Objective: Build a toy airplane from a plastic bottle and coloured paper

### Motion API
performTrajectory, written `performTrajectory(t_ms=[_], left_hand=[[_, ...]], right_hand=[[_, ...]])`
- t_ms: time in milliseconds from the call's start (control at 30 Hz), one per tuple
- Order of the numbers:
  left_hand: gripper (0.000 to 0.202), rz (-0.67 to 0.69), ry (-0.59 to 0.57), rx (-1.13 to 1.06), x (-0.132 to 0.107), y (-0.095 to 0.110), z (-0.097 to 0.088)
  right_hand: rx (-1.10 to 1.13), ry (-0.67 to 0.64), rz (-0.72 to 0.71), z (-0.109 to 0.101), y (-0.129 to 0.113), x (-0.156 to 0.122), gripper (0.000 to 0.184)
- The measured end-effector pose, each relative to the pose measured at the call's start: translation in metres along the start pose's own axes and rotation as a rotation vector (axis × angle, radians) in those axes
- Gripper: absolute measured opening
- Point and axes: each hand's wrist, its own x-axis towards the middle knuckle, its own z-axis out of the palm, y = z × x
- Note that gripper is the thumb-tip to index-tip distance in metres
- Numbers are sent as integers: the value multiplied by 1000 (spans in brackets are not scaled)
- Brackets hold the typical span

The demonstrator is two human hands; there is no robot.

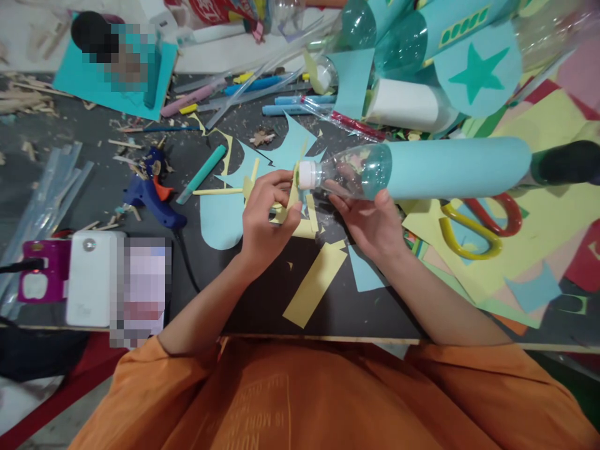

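Note:
A clear plastic bottle (359,169) with a white cap (307,175) lies on its side above the table, its body wrapped in light blue paper (459,167). My right hand (375,228) holds it from the near side, thumb against the clear part and fingers beneath the neck. At the cap end, my left hand (269,215) has its fingers closed around a thin yellow paper piece (295,187), which stands against the cap top. Whether the paper is stuck to the cap I cannot tell. Light blue paper offcuts (220,219) and yellow strips (315,284) lie around and under both hands.
A blue glue gun (157,200) with a cord lies left, near a white power bank (91,278) and clear glue sticks (42,219). Scissors (473,234) rest on coloured paper at right. More paper-wrapped bottles (403,50) and pens (257,84) fill the back.

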Motion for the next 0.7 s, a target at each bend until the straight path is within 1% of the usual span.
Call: performTrajectory(t_ms=[100, 233, 367, 467, 567, 700], left_hand=[[17, 30, -20, 46, 0, 3, -1], [19, -2, -52, 86, 0, 4, -2], [25, 9, -82, -1, -2, 5, -4], [36, -28, -48, -83, -4, 6, -5], [42, -82, -30, -105, -5, 7, -5], [44, -92, -71, -113, -5, 9, -4]], right_hand=[[-4, -8, -12, -1, 1, 0, 52], [-55, 15, -8, -2, 2, 1, 57], [-49, 13, -17, -5, 1, 1, 55], [-72, 0, -25, -8, 0, 2, 56], [-101, -11, -14, -10, -1, 3, 60], [-94, -20, -3, -10, -3, 4, 56]])
